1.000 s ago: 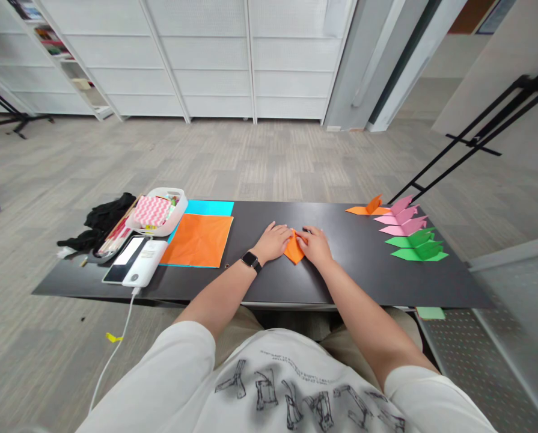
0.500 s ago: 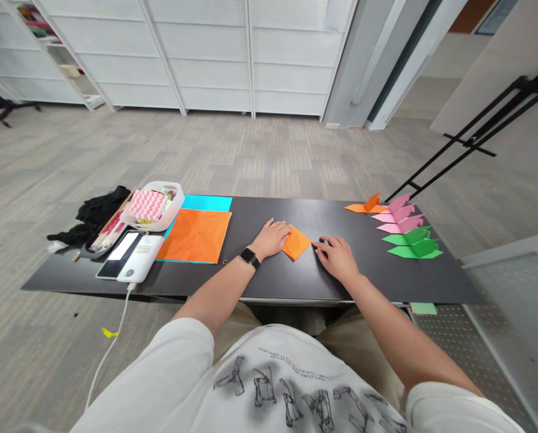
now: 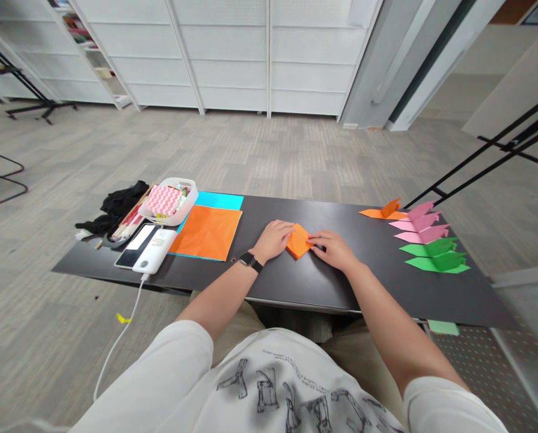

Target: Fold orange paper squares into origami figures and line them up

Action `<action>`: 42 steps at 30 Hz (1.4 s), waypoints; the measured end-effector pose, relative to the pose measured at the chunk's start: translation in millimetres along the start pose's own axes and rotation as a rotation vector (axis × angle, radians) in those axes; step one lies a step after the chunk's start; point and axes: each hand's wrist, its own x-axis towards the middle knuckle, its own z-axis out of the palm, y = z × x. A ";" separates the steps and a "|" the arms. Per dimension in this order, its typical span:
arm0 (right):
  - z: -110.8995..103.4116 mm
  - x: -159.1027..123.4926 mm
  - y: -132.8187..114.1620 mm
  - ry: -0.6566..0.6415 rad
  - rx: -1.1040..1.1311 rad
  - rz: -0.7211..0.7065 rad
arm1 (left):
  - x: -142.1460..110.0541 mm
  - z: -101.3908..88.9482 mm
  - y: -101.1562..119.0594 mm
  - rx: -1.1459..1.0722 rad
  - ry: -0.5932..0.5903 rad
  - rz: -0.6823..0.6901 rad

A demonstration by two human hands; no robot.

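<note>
A small folded orange origami paper (image 3: 298, 242) lies as a diamond on the dark table, between my two hands. My left hand (image 3: 274, 242), with a black watch on its wrist, rests flat with its fingertips on the paper's left corner. At the right corner, the thumb and fingers of my right hand (image 3: 333, 249) pinch the paper's edge, where a flap looks slightly raised. Further left lies a stack of orange paper sheets (image 3: 210, 233), with a blue sheet (image 3: 220, 201) showing behind and beneath it.
Folded pink cranes (image 3: 419, 222), green cranes (image 3: 437, 257) and an orange crane (image 3: 388, 210) line the table's right end. At left are a white basket (image 3: 188, 207), a white power bank (image 3: 154, 252) with cable, a phone (image 3: 131, 255) and black cloth (image 3: 122, 201).
My right hand has moved left onto the paper's right corner and now pinches it. My left hand stays at the left corner. The camera view has turned slightly left.
</note>
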 end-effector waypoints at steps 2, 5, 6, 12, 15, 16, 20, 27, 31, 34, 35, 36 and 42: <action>3.1 4.4 1.4 0.019 0.030 -0.007 | -7.0 -5.9 4.2 -0.044 0.021 0.005; 10.4 10.4 -3.6 0.063 0.066 -0.003 | -14.4 -8.5 12.3 -0.067 -0.012 0.011; 13.1 11.8 -6.7 0.080 0.077 0.004 | -15.5 -8.1 14.7 -0.062 -0.029 0.001; 20.2 7.8 -16.4 0.198 0.006 0.193 | -13.9 -4.4 19.4 0.009 -0.055 -0.091; 19.7 2.9 -12.6 0.183 -0.002 0.215 | -14.0 -3.8 18.8 0.026 -0.049 -0.104; 19.8 2.0 -11.5 0.165 0.013 0.197 | -14.3 -3.7 18.8 0.027 -0.047 -0.107; 22.2 2.0 -10.5 0.127 0.062 0.138 | -15.8 -4.6 20.2 0.008 -0.036 -0.098; 24.1 3.1 -8.5 0.214 0.101 0.050 | -15.4 -6.6 22.0 -0.032 -0.028 -0.096; 24.5 2.2 -7.8 0.264 0.124 0.007 | -15.9 -7.0 20.9 -0.086 -0.031 -0.058; 24.8 2.2 -8.3 0.287 0.122 -0.006 | -16.8 -7.4 20.4 -0.111 -0.033 -0.030; 24.7 2.4 -8.8 0.298 0.120 -0.011 | -16.9 -7.4 20.3 -0.113 -0.032 -0.025; 24.5 2.7 -9.3 0.309 0.119 -0.015 | -17.0 -7.4 20.4 -0.112 -0.030 -0.021; 22.2 4.4 -14.9 0.320 0.110 -0.015 | -15.5 -6.0 20.4 -0.077 0.000 -0.006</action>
